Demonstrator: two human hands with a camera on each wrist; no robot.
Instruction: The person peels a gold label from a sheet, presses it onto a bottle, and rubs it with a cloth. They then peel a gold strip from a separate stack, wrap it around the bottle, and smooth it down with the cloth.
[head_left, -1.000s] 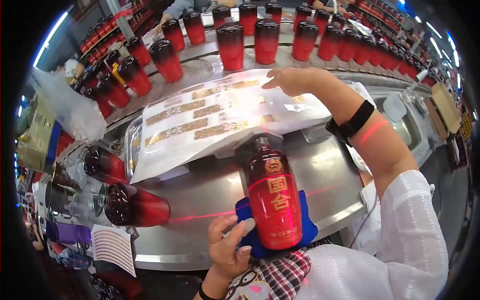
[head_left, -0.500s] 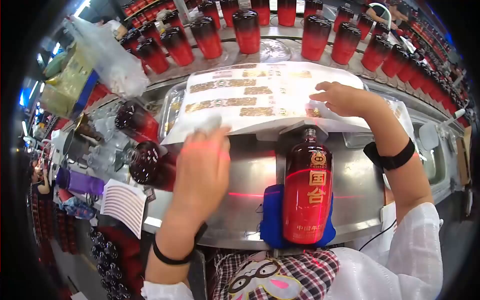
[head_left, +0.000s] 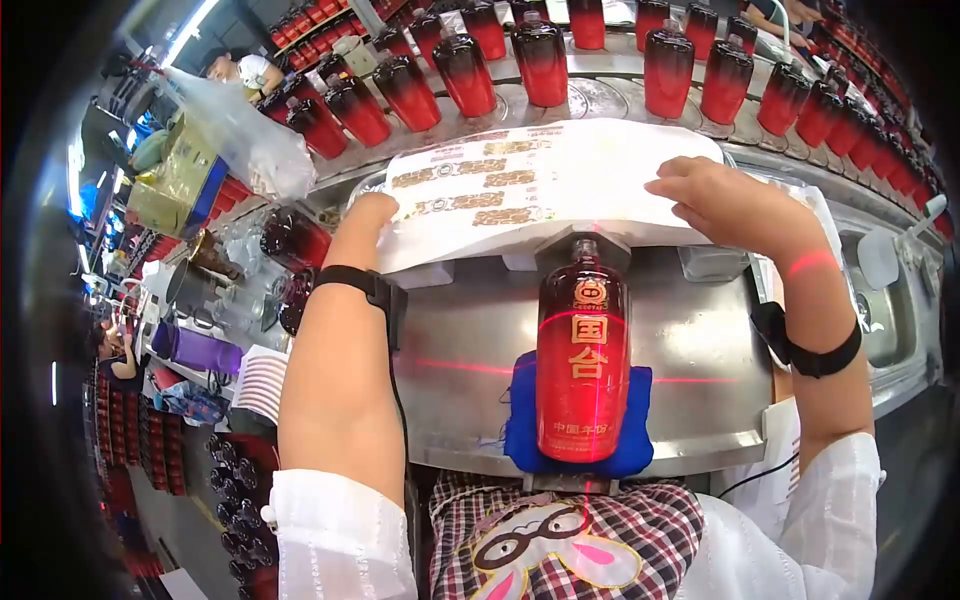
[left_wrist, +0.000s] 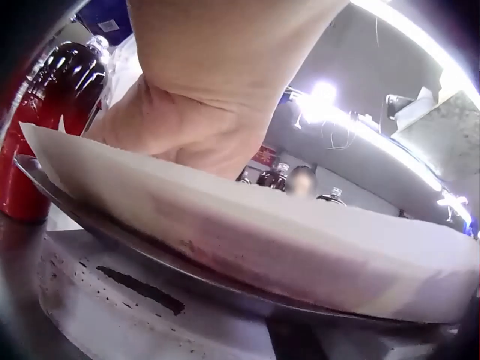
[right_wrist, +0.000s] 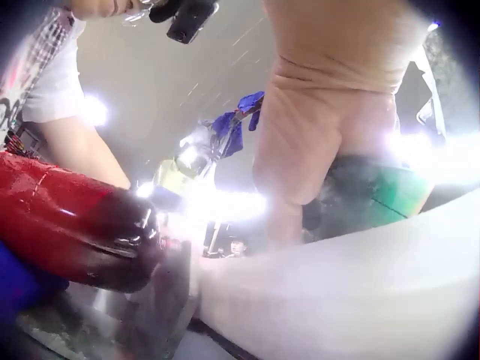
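Observation:
A white sheet (head_left: 600, 165) with rows of gold-printed strips spans the tray in front of the person. The left hand (head_left: 376, 212) reaches to the sheet's left edge, its fingers mostly hidden in the head view; in the left wrist view the hand (left_wrist: 180, 135) bends down behind the raised sheet edge. Over the sheet's right part is the right hand (head_left: 735, 207), fingers extended leftward and slightly bent, close over the paper. Between the arms a red-and-black bottle (head_left: 583, 365) with gold characters lies on a blue cloth (head_left: 638, 415), its neck pointing away, untouched by either hand.
Rows of similar bottles (head_left: 543, 65) stand on the conveyor behind the sheet. Left are more bottles (head_left: 290, 240), clear glassware and a purple container (head_left: 205, 350). A sink (head_left: 885, 320) is at right. Red laser lines cross the steel worktop (head_left: 460, 400).
The left hand has moved from beside the lying bottle, forward and across to the left edge of the sheet. The right hand stays over its right part, with the fingers shifted slightly. The head view has turned.

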